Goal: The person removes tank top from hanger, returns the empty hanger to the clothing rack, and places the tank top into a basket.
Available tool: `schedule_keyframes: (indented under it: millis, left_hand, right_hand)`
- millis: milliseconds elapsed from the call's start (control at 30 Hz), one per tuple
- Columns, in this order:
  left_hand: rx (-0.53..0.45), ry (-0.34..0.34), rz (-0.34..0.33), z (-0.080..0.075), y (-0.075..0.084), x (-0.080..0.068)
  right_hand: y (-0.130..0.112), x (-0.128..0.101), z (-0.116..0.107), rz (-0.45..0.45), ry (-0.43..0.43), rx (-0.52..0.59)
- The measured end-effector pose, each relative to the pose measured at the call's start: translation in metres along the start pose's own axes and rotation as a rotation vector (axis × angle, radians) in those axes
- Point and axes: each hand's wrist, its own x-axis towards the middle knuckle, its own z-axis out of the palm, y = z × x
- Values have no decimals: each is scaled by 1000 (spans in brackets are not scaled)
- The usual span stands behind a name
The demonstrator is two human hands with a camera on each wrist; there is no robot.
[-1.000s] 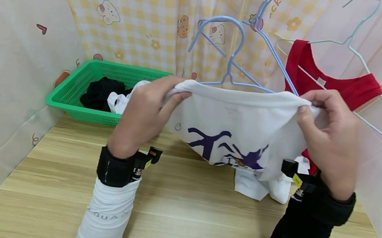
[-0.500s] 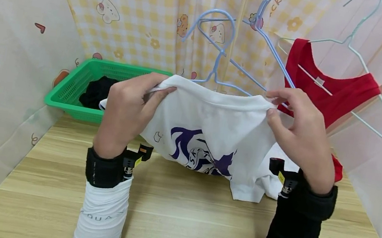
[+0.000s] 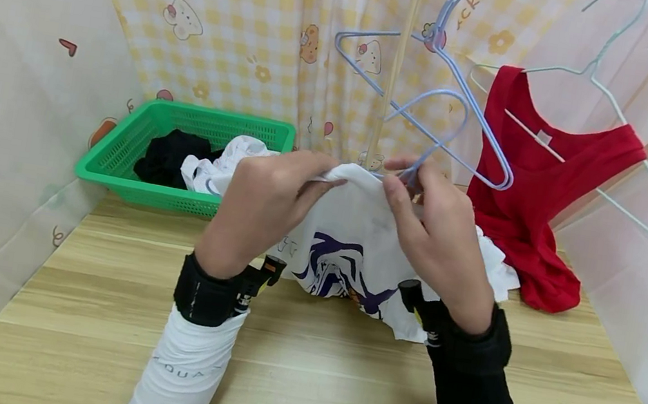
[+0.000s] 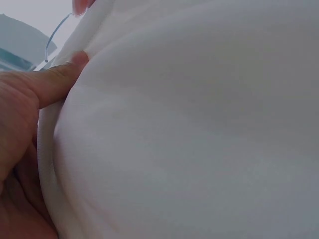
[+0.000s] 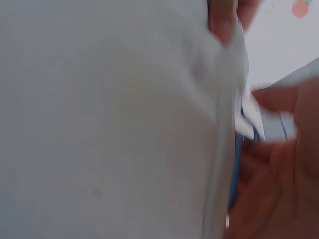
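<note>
Vest (image 3: 523, 148) hangs at two o'clock; shirt (image 3: 352, 224) isn't up yet: left hand (image 3: 267, 204) pinches its edge, right hand (image 3: 442, 230) half-curls at hanger (image 3: 430, 152), hold unclear; clothes (image 3: 170, 158) wait at ten o'clock.

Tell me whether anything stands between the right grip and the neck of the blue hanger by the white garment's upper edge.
Nothing visible does: in the head view, the right grip is right at the neck of the blue hanger. Lower down, the white garment hides most of that hanger.
</note>
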Motion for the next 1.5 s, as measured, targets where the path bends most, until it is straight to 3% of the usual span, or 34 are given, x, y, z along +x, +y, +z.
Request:
schedule_keyframes:
  millis: [133, 267, 500, 733, 1000, 1100, 1267, 1333, 1500]
  left_hand:
    - [8, -11, 17, 7, 4, 1]
    - [0, -25, 24, 9, 4, 1]
    - [-40, -9, -5, 1, -6, 0]
    - [-139, 56, -60, -12, -17, -2]
    - [-197, 166, -128, -18, -24, -3]
    - [-203, 208, -161, -19, -25, -3]
    - [-247, 237, -228, -22, -26, -4]
    - [-265, 221, -238, -21, -26, -4]
    - [-244, 143, -222, -18, -24, -5]
  right_hand:
    - [-3, 0, 5, 75, 116, -21]
    - [0, 1, 4, 96, 168, -25]
    - [11, 2, -11, 150, 265, 0]
    - [22, 0, -30, 242, 363, 40]
    - [34, -2, -46, 327, 405, 121]
    - [38, -3, -52, 342, 429, 235]
    - [42, -4, -59, 284, 554, 634]
    - [42, -3, -60, 234, 594, 758]
    - [41, 1, -60, 112, 643, 937]
